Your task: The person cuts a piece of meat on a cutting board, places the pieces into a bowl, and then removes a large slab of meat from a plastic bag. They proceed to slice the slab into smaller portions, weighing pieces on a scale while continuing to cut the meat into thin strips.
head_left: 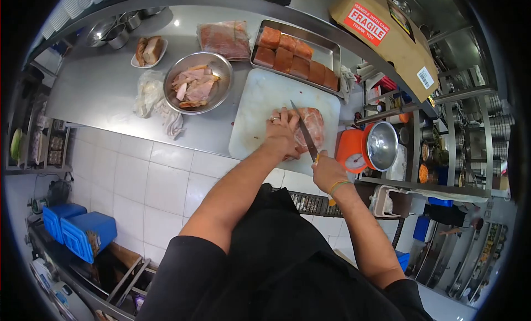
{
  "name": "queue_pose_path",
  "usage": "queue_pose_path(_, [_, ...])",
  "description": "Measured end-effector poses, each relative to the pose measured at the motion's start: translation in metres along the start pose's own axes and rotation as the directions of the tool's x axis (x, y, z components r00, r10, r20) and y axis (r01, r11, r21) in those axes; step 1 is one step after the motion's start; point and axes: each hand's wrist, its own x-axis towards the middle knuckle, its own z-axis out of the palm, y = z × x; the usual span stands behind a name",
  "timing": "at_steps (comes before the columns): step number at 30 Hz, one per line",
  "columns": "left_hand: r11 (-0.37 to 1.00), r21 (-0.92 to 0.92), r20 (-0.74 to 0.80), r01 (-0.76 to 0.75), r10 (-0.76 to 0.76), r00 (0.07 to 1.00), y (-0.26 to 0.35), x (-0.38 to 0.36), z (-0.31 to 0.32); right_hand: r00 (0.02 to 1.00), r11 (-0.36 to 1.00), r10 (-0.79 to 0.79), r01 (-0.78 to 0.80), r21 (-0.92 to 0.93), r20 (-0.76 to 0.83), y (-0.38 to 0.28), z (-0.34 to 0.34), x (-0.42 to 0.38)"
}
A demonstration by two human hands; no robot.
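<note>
On the white cutting board (257, 102) lies a large piece of pale pink meat (314, 127). My left hand (283, 134) rests on its left part, fingers spread and pressing down. A knife (306, 127) with a yellow handle is held in my right hand (329, 174), its long blade lying across the meat just right of my left fingers. Behind the board, a metal tray (333, 48) holds several orange-brown blocks of meat (301, 66). A steel bowl (225, 77) with sliced meat (194, 86) stands to the left.
An orange scale (350, 149) with a steel bowl (383, 146) stands right of the board. Behind are a packed meat slab (224, 40) and a cardboard box (387, 39). Plastic bag (148, 94), cloth (172, 122) and a small meat dish (149, 51) are at left.
</note>
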Motion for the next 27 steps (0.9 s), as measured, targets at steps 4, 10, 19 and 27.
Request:
queue_pose_path(4, [0.999,0.003,-0.008,-0.036,0.036,0.999,-0.006,0.001,0.001,1.000,0.998,0.026,-0.025,0.054,-0.012,0.005,0.022,0.003])
queue_pose_path(10, [0.997,0.051,0.003,-0.060,0.060,0.998,-0.006,0.009,0.008,0.993,0.993,0.077,-0.068,0.100,-0.087,0.002,0.048,0.005])
queue_pose_path(19, [0.997,0.065,0.006,-0.030,0.030,1.000,-0.002,0.009,0.005,0.990,0.992,0.064,-0.049,0.118,-0.126,0.000,0.049,0.002])
queue_pose_path(27, [0.999,0.020,-0.042,-0.041,0.042,0.998,-0.010,0.004,0.011,1.000,1.000,0.008,-0.008,-0.007,-0.016,0.003,0.003,-0.023])
